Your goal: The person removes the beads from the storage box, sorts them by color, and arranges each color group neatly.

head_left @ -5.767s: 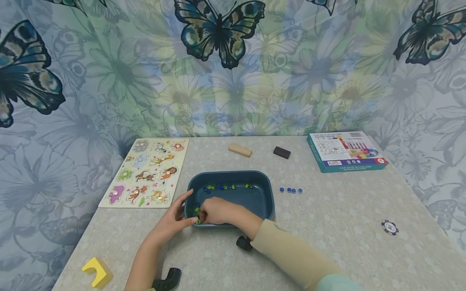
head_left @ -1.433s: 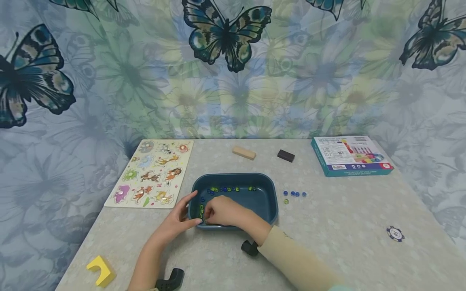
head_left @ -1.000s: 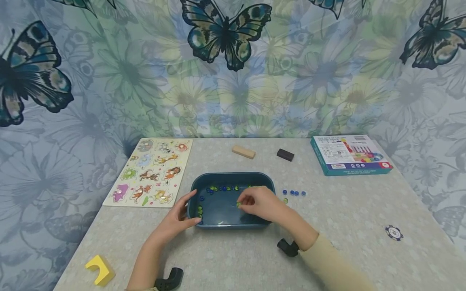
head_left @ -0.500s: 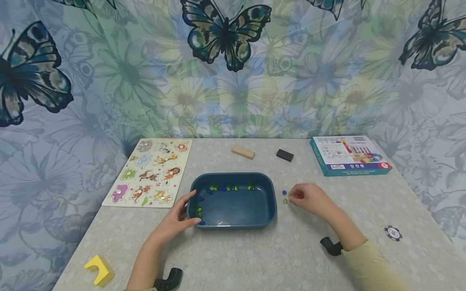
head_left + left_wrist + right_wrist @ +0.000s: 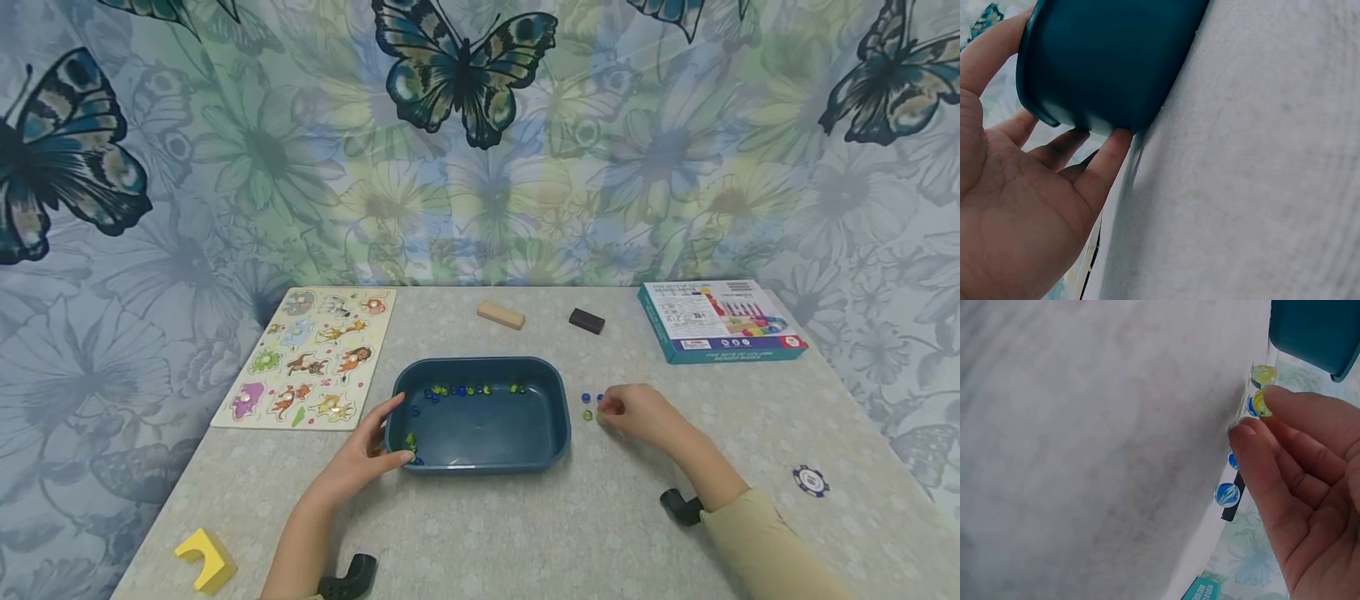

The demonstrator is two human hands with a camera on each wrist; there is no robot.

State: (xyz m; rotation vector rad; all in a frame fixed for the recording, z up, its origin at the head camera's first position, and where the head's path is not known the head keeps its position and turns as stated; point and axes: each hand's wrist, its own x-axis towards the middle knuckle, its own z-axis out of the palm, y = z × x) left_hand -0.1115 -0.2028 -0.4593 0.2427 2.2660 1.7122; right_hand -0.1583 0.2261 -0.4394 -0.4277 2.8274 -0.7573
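A dark blue tray point(image 5: 480, 425) holds several blue and yellow-green marbles point(image 5: 461, 390) along its back and left sides. My left hand point(image 5: 371, 442) grips the tray's left end, thumb at the front corner; the left wrist view shows fingertips point(image 5: 1119, 139) against the outer wall. Right of the tray, my right hand point(image 5: 641, 412) pinches a yellow-green marble point(image 5: 1262, 403) low at the table. Beside it lies another yellow-green marble point(image 5: 587, 415), with a blue marble point(image 5: 586, 397) behind. The right hand hides part of the blue marble row in the head view.
An animal puzzle board point(image 5: 307, 358) lies at left, a yellow arch block point(image 5: 206, 560) in front of it. Behind the tray are a beige block point(image 5: 501, 314) and a black block point(image 5: 587, 321). A boxed game point(image 5: 723, 321) and a poker chip point(image 5: 811, 481) are at right.
My right hand has carried a yellow-green marble out of the tray, rightward to the table by the marble rows. An earlier yellow-green marble was set there too. The left hand keeps its place.
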